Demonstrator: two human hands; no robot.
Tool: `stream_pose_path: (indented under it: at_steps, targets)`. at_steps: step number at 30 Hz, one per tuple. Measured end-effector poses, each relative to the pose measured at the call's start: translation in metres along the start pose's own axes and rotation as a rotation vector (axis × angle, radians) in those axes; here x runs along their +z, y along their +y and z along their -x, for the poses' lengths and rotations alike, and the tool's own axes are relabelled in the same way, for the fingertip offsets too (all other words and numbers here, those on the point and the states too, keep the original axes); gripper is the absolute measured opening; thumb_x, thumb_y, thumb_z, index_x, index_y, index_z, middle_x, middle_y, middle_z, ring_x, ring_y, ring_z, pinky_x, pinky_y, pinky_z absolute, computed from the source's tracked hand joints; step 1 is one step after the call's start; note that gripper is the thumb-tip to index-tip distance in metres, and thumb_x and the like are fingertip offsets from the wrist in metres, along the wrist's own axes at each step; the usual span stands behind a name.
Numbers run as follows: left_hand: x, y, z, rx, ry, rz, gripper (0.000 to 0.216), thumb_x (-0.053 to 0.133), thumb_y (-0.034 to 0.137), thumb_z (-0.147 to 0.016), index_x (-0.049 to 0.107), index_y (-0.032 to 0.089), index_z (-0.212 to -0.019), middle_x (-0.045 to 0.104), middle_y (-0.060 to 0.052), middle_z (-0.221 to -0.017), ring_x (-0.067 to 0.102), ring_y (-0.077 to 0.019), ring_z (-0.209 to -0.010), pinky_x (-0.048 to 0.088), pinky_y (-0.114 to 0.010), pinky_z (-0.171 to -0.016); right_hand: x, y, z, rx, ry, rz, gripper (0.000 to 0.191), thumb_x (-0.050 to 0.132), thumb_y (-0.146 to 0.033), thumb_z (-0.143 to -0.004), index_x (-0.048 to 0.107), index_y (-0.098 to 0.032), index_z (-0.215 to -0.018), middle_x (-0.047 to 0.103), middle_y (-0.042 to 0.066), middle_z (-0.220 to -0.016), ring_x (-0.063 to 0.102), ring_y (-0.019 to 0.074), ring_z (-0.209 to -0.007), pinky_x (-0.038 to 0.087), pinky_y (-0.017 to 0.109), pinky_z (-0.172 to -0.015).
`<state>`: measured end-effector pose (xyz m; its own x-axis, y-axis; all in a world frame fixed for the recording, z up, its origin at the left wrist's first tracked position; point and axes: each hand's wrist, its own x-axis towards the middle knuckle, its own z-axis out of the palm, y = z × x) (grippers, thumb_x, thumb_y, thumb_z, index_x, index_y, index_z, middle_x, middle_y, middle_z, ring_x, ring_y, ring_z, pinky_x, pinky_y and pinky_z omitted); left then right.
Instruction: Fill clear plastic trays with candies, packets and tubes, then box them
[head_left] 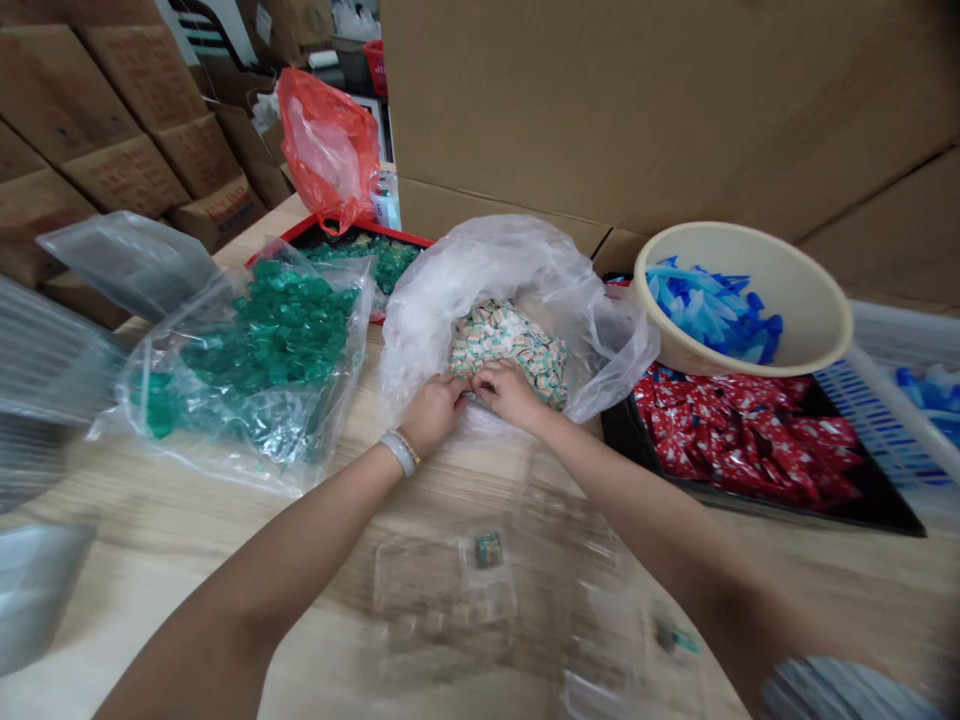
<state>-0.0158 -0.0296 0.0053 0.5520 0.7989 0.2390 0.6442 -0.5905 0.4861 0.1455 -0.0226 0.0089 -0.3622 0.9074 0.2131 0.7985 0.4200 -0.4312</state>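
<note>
Both hands meet at the near rim of a translucent white plastic bag, which stands open around a heap of small striped packets. My left hand, with bands on its wrist, has its fingers drawn together at the front of the heap. Close beside it, my right hand is closed in a pinch, with thumb and fingertips at the packets' near edge. Whatever lies between the fingertips is too small and blurred to name. Below the arms lie clear plastic trays; one compartment holds a small greenish packet.
Left is a clear bag of green pieces, with a red-rimmed tray behind it. Right, a cream basin of blue pieces rests above red packets in a black tray. Cardboard walls the back.
</note>
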Motion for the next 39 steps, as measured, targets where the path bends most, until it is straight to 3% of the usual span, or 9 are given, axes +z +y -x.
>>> stream_pose_path:
  at_steps: [3, 12, 20, 24, 28, 33, 39]
  targets:
    - [0.001, 0.001, 0.001, -0.016, 0.02, 0.002, 0.017, 0.049, 0.014, -0.077, 0.059, 0.015, -0.09, 0.057, -0.007, -0.092, 0.053, -0.0169, -0.085, 0.043, -0.028, -0.078, -0.004, -0.001, -0.002, 0.011, 0.003, -0.014, 0.013, 0.051, -0.012, -0.074, 0.062, -0.018, -0.077, 0.058, 0.002, -0.076, 0.049, 0.0149, -0.078, 0.034, 0.027, -0.074]
    - [0.002, 0.007, 0.003, -0.09, 0.027, -0.067, 0.015, 0.046, 0.016, -0.079, 0.057, 0.015, -0.087, 0.059, -0.007, -0.09, 0.053, -0.0182, -0.086, 0.043, -0.03, -0.077, -0.001, -0.011, -0.005, 0.022, -0.061, 0.24, 0.021, 0.049, -0.017, -0.076, 0.061, -0.021, -0.093, 0.054, 0.007, -0.089, 0.044, 0.021, -0.09, 0.031, 0.032, -0.076]
    - [-0.001, 0.011, -0.003, -0.219, 0.017, -0.035, 0.036, 0.052, 0.015, -0.074, 0.049, 0.014, -0.109, 0.06, -0.007, -0.084, 0.056, -0.0189, -0.078, 0.044, -0.028, -0.068, -0.01, -0.01, -0.007, 0.008, -0.061, 0.121, 0.008, 0.052, -0.014, -0.071, 0.059, -0.017, -0.072, 0.056, 0.004, -0.078, 0.047, 0.017, -0.081, 0.033, 0.028, -0.073]
    - [-0.002, 0.012, -0.004, -0.128, 0.004, -0.027, 0.026, 0.05, 0.013, -0.074, 0.057, 0.015, -0.099, 0.059, -0.008, -0.089, 0.055, -0.0187, -0.083, 0.044, -0.029, -0.074, -0.013, -0.01, -0.005, 0.007, -0.097, 0.04, 0.008, 0.054, -0.013, -0.07, 0.058, -0.017, -0.065, 0.055, 0.0, -0.063, 0.047, 0.0134, -0.068, 0.033, 0.025, -0.068]
    - [0.002, 0.009, -0.003, -0.116, 0.028, 0.001, 0.022, 0.049, 0.015, -0.076, 0.061, 0.015, -0.094, 0.056, -0.009, -0.097, 0.054, -0.0171, -0.085, 0.044, -0.028, -0.077, -0.012, -0.01, 0.0, 0.076, -0.076, -0.045, 0.011, 0.051, -0.011, -0.071, 0.06, -0.018, -0.071, 0.056, -0.001, -0.062, 0.047, 0.0113, -0.061, 0.033, 0.023, -0.062]
    - [0.004, 0.006, -0.004, -0.076, -0.007, -0.019, 0.02, 0.048, 0.017, -0.078, 0.061, 0.015, -0.092, 0.059, -0.008, -0.089, 0.054, -0.0177, -0.085, 0.043, -0.03, -0.078, -0.007, -0.009, 0.008, 0.08, -0.059, -0.129, 0.011, 0.056, -0.011, -0.066, 0.059, -0.017, -0.075, 0.059, -0.001, -0.071, 0.049, 0.0118, -0.067, 0.035, 0.022, -0.064]
    - [0.003, 0.006, -0.003, -0.042, -0.033, -0.049, 0.021, 0.045, 0.018, -0.08, 0.06, 0.014, -0.095, 0.06, -0.008, -0.09, 0.053, -0.0187, -0.087, 0.042, -0.031, -0.08, -0.002, -0.013, 0.014, 0.093, 0.025, -0.038, 0.01, 0.05, -0.01, -0.067, 0.053, -0.018, -0.073, 0.054, 0.0, -0.069, 0.046, 0.0135, -0.069, 0.033, 0.025, -0.067]
